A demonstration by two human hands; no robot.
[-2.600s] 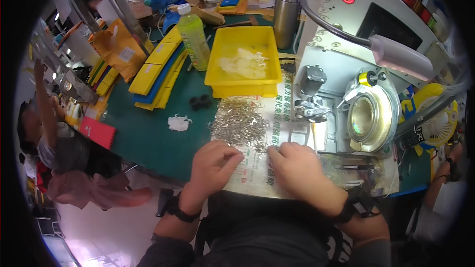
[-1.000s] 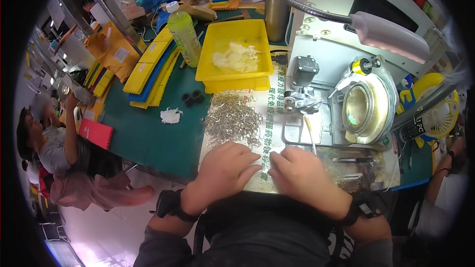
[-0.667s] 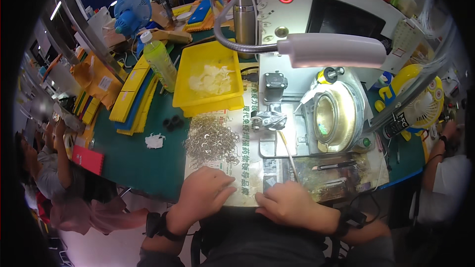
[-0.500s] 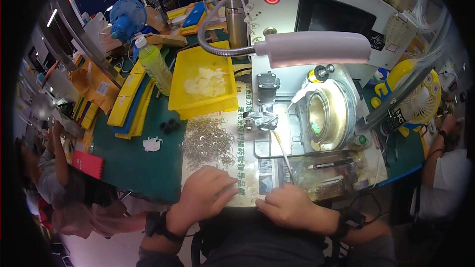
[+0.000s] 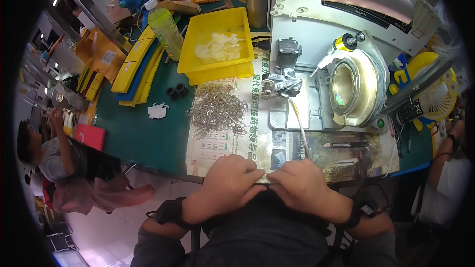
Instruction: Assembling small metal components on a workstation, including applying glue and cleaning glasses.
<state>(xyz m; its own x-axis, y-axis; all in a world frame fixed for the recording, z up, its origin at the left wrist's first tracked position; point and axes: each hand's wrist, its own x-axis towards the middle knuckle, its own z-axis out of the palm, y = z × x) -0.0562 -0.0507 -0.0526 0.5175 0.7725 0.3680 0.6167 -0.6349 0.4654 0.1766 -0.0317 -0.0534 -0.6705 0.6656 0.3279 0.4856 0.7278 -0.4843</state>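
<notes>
We have our left hand [image 5: 230, 183] and right hand [image 5: 307, 188] side by side at the table's near edge. Beyond them a paper sheet [image 5: 208, 153] bears a pile of small parts [image 5: 217, 111], and just past that stands a tray [image 5: 217, 72] (loose scraps [image 5: 217, 47] lie in it). Behind the tray, toward its right, is a flask [image 5: 256, 5]; to its left we find a bottle [image 5: 166, 29], then stacked boards [image 5: 133, 71] farther left. Small cylinders [image 5: 177, 91] sit left of the pile. Right of it is the machine [image 5: 354, 89], with a stick [image 5: 301, 128] reaching from it toward our right hand.
</notes>
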